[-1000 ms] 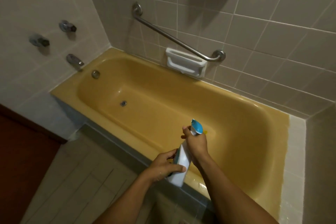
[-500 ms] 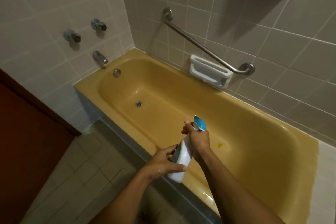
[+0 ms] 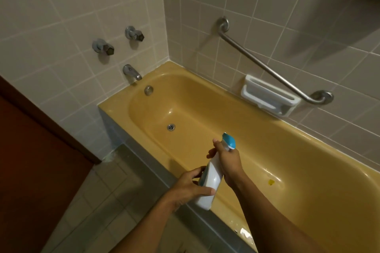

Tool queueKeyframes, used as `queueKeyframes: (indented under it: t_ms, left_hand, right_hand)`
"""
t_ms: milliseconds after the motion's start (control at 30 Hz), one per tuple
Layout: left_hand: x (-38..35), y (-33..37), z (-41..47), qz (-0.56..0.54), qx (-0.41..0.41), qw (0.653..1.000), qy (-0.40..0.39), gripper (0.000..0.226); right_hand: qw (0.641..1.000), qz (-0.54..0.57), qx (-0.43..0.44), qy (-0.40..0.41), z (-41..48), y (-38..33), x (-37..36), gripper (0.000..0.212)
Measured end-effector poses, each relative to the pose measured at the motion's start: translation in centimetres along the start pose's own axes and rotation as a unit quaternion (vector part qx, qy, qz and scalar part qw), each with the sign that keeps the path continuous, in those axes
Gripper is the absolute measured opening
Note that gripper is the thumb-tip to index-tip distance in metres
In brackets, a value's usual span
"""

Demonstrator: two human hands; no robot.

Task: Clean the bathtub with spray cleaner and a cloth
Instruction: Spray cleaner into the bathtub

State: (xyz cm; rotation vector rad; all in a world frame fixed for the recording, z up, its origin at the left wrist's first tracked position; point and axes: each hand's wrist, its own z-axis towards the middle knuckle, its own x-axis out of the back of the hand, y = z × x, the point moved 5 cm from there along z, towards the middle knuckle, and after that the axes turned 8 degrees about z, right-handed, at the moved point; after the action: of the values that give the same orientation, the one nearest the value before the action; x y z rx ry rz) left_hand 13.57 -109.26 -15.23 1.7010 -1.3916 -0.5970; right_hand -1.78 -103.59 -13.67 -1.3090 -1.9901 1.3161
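Two hands share a white plastic spray bottle with teal trigger [image 3: 211, 178] at lower centre, over the near rim of the mustard-yellow bathtub [image 3: 113, 109]: left hand [image 3: 189, 188] curled round its base, right hand [image 3: 229, 163] round its neck. Open basin lies beyond. The chrome taps [image 3: 134, 34] sit nearer centre than before.

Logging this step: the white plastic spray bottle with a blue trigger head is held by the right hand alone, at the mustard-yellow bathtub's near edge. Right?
Not alone. Head view: the right hand grips the neck of the white plastic spray bottle with a blue trigger head and the left hand holds its base, at the near edge of the mustard-yellow bathtub.
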Motion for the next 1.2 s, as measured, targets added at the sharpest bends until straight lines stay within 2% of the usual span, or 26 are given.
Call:
queueKeyframes:
  t_ms: [100,267,333,567,733,967,1067,1200]
  left_hand:
    - [2.6,-0.8,0.6,-0.003,0.000,1.000,0.011,0.066]
    - [6.4,-1.5,0.9,-0.034,0.009,0.998,0.048,0.071]
    - [7.8,-1.3,1.3,-0.045,0.008,0.997,0.059,0.068]
    - [11.0,-0.2,3.0,-0.033,0.018,0.995,0.089,0.067]
    - [12.9,0.2,4.2,-0.049,0.021,0.993,0.104,0.066]
    - [14.5,0.0,5.5,-0.038,0.035,0.992,0.112,0.073]
    - [15.1,-0.5,5.7,-0.055,0.041,0.990,0.123,0.071]
    - [15.9,-1.1,6.0,-0.067,0.046,0.989,0.125,0.071]
  right_hand:
    - [0.998,-0.042,-0.015,0.048,1.1,0.4,-2.7,0.028]
    - [0.999,-0.051,0.008,-0.010,3.0,-0.3,-7.9,0.011]
    - [0.999,-0.047,0.025,-0.003,3.8,-0.7,-9.3,0.009]
    - [0.996,-0.050,-0.012,0.071,6.9,-1.1,-12.3,0.017]
    - [0.999,-0.050,0.012,0.000,8.9,-1.7,-14.0,0.022]
    - [0.998,-0.057,-0.031,0.027,11.2,-0.9,-15.9,0.027]
    - [0.998,-0.060,-0.017,-0.005,11.7,-0.7,-16.8,0.019]
    - [0.998,-0.052,0.002,-0.029,12.0,-0.8,-17.5,0.024]
